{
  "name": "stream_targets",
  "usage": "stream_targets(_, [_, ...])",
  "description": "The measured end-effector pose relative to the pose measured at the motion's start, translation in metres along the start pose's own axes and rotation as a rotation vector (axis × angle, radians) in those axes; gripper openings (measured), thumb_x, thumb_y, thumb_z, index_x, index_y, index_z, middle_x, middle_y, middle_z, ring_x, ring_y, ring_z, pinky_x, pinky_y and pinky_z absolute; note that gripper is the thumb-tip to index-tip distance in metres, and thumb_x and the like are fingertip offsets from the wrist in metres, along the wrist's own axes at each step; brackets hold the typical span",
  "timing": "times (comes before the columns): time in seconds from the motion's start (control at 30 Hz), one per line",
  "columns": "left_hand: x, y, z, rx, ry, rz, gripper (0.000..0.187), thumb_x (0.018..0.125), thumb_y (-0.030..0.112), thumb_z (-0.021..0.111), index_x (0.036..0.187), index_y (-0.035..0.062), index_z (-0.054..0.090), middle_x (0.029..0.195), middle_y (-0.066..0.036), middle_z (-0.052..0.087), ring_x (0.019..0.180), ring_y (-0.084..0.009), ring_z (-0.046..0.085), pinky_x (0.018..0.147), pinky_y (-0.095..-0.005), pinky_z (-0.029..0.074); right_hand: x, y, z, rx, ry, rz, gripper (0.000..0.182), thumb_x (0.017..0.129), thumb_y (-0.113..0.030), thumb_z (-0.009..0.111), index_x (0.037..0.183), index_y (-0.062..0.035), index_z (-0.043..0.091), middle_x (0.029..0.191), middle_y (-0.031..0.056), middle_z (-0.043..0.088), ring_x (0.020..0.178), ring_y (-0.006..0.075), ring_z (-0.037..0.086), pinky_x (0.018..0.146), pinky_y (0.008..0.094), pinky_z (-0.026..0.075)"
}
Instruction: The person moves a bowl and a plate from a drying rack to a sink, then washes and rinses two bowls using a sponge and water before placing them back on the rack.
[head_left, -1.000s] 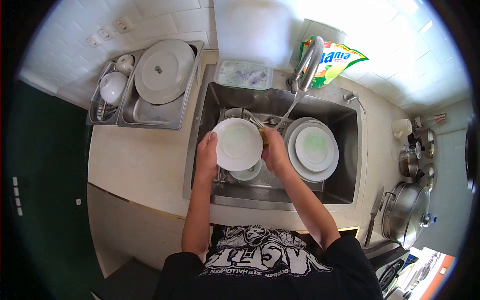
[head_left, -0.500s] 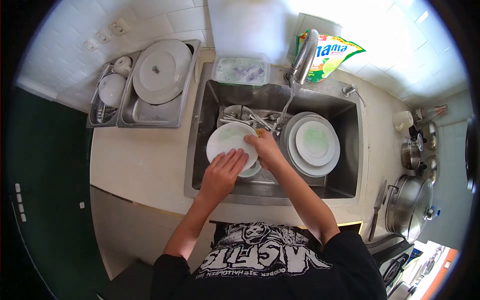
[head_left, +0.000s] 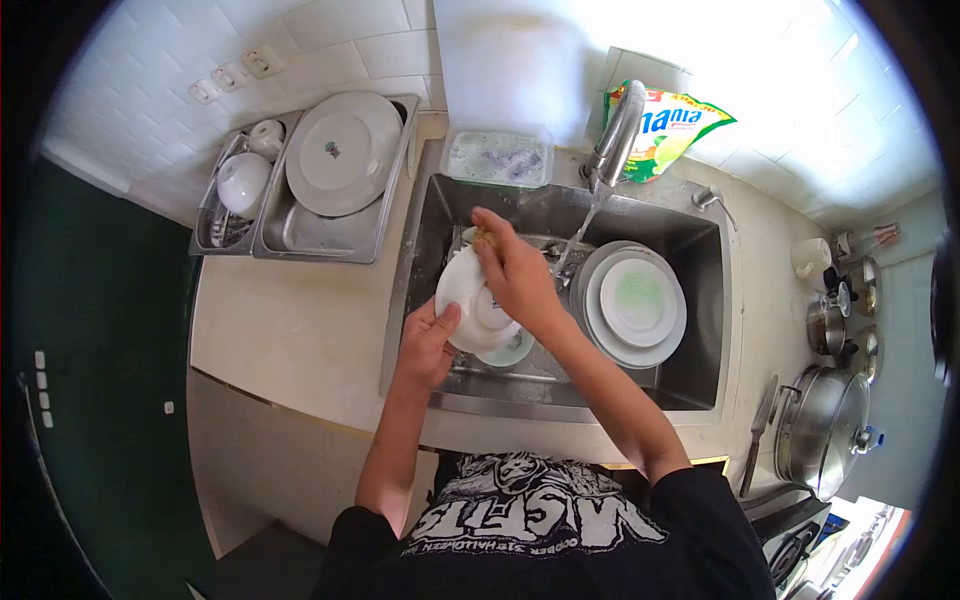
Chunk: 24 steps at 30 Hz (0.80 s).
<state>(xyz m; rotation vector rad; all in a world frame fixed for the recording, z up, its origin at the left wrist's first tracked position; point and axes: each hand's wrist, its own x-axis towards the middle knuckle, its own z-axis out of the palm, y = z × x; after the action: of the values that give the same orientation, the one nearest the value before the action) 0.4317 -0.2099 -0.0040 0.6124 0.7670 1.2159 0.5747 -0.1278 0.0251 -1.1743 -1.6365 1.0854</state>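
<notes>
My left hand (head_left: 428, 345) grips the lower left rim of a white plate (head_left: 463, 300), thumb on its underside. The plate is tilted above the sink (head_left: 400, 355), with its foot ring facing up. My right hand (head_left: 515, 280) is closed around a yellowish sponge (head_left: 486, 239) at the plate's far edge, and only a bit of the sponge shows. Below the plate, a soapy dish (head_left: 510, 350) sits in the sink. To the right is a stack of plates, the top plate (head_left: 638, 302) bearing green suds. Cutlery behind my right hand is mostly hidden.
Water runs from the faucet (head_left: 628, 130) into the sink. Behind it stand a tub of suds (head_left: 497, 157) and a detergent bag (head_left: 665, 135). A metal rack (head_left: 320, 240) with dishes is at left. A lidded pot (head_left: 825, 430) and a knife (head_left: 758, 435) lie at right.
The plate has turned from its soapy face to its underside. My left hand has moved from lying on it to gripping its rim; my right hand has moved to the far edge.
</notes>
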Motion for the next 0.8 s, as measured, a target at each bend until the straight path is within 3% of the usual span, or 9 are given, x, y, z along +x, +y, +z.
stream_targets(0.13, [0.010, -0.003, 0.004, -0.205, 0.157, 0.029, 0.043, 0.100, 0.029, 0.040, 0.129, -0.0013, 0.044, 0.120, -0.012, 0.056, 0.110, -0.0207, 0.057, 0.090, -0.0339, 0.049, -0.013, 0.006, 0.020, -0.410, -0.073, -0.657, 0.045, 0.074, -0.006, 0.064, 0.118, -0.0060, 0.055, 0.122, 0.0137, 0.056, 0.115, 0.0319, 0.054, 0.099, 0.0439, 0.042])
stream_targets(0.2, [0.018, -0.014, -0.006, -0.356, 0.217, 0.034, 0.045, 0.101, 0.033, 0.035, 0.130, -0.0004, 0.043, 0.122, -0.013, 0.055, 0.111, -0.0221, 0.057, 0.091, -0.0351, 0.049, -0.028, 0.008, 0.020, -0.456, -0.109, -0.695, 0.046, 0.072, -0.008, 0.065, 0.118, -0.0060, 0.056, 0.125, 0.0118, 0.055, 0.118, 0.0305, 0.052, 0.102, 0.0451, 0.040])
stream_targets(0.37, [0.030, -0.032, -0.030, -0.651, -0.108, -0.023, 0.045, 0.101, 0.035, 0.036, 0.130, 0.0024, 0.043, 0.125, -0.013, 0.055, 0.114, -0.0247, 0.055, 0.098, -0.0390, 0.045, -0.046, 0.019, -0.007, -0.541, -0.228, -0.879, 0.046, 0.069, -0.011, 0.064, 0.114, -0.0066, 0.059, 0.128, 0.0106, 0.054, 0.120, 0.0296, 0.051, 0.105, 0.0445, 0.038])
stream_targets(0.4, [0.032, -0.032, -0.030, -0.726, -0.179, -0.029, 0.045, 0.101, 0.034, 0.035, 0.131, 0.0021, 0.043, 0.125, -0.013, 0.055, 0.114, -0.0255, 0.055, 0.098, -0.0396, 0.045, -0.050, 0.024, -0.017, -0.539, -0.217, -0.821, 0.046, 0.070, -0.008, 0.064, 0.116, -0.0072, 0.059, 0.129, 0.0109, 0.053, 0.122, 0.0299, 0.050, 0.106, 0.0441, 0.038])
stream_targets(0.47, [0.032, -0.021, -0.006, -0.591, 0.144, 0.045, 0.045, 0.100, 0.034, 0.037, 0.132, 0.0024, 0.042, 0.127, -0.013, 0.054, 0.117, -0.0261, 0.053, 0.100, -0.0407, 0.043, -0.054, 0.033, -0.034, -0.529, -0.198, -0.712, 0.047, 0.073, -0.001, 0.064, 0.119, -0.0083, 0.059, 0.131, 0.0115, 0.052, 0.124, 0.0305, 0.047, 0.106, 0.0433, 0.037])
stream_targets(0.5, [0.031, -0.017, 0.006, -0.522, 0.304, 0.080, 0.046, 0.100, 0.035, 0.038, 0.132, 0.0025, 0.041, 0.128, -0.012, 0.053, 0.118, -0.0264, 0.053, 0.101, -0.0412, 0.042, -0.053, 0.037, -0.030, -0.412, -0.074, -0.551, 0.046, 0.074, 0.000, 0.062, 0.119, -0.0075, 0.059, 0.131, 0.0129, 0.053, 0.124, 0.0311, 0.048, 0.106, 0.0429, 0.037])
stream_targets(0.57, [0.028, -0.014, 0.014, -0.500, 0.270, 0.073, 0.045, 0.100, 0.034, 0.039, 0.134, 0.0031, 0.040, 0.131, -0.012, 0.051, 0.120, -0.0257, 0.050, 0.103, -0.0416, 0.040, -0.047, 0.044, -0.020, -0.180, 0.167, -0.226, 0.044, 0.077, 0.003, 0.060, 0.120, -0.0059, 0.058, 0.129, 0.0158, 0.053, 0.124, 0.0324, 0.048, 0.106, 0.0422, 0.037])
stream_targets(0.6, [0.027, -0.016, 0.016, -0.485, 0.254, 0.064, 0.045, 0.100, 0.033, 0.039, 0.134, 0.0034, 0.040, 0.132, -0.011, 0.050, 0.122, -0.0254, 0.049, 0.104, -0.0417, 0.040, -0.037, 0.041, -0.017, -0.229, 0.207, -0.280, 0.038, 0.082, 0.002, 0.056, 0.119, -0.0037, 0.057, 0.126, 0.0190, 0.055, 0.120, 0.0343, 0.051, 0.103, 0.0421, 0.040])
stream_targets(0.8, [0.034, -0.023, 0.022, -0.448, 0.266, -0.055, 0.046, 0.101, 0.036, 0.034, 0.136, 0.0067, 0.039, 0.136, -0.010, 0.047, 0.124, -0.0229, 0.047, 0.103, -0.0407, 0.040, -0.003, 0.026, 0.018, -0.564, -0.066, -0.524, 0.039, 0.079, -0.008, 0.059, 0.118, -0.0030, 0.057, 0.124, 0.0143, 0.057, 0.119, 0.0299, 0.052, 0.104, 0.0428, 0.038])
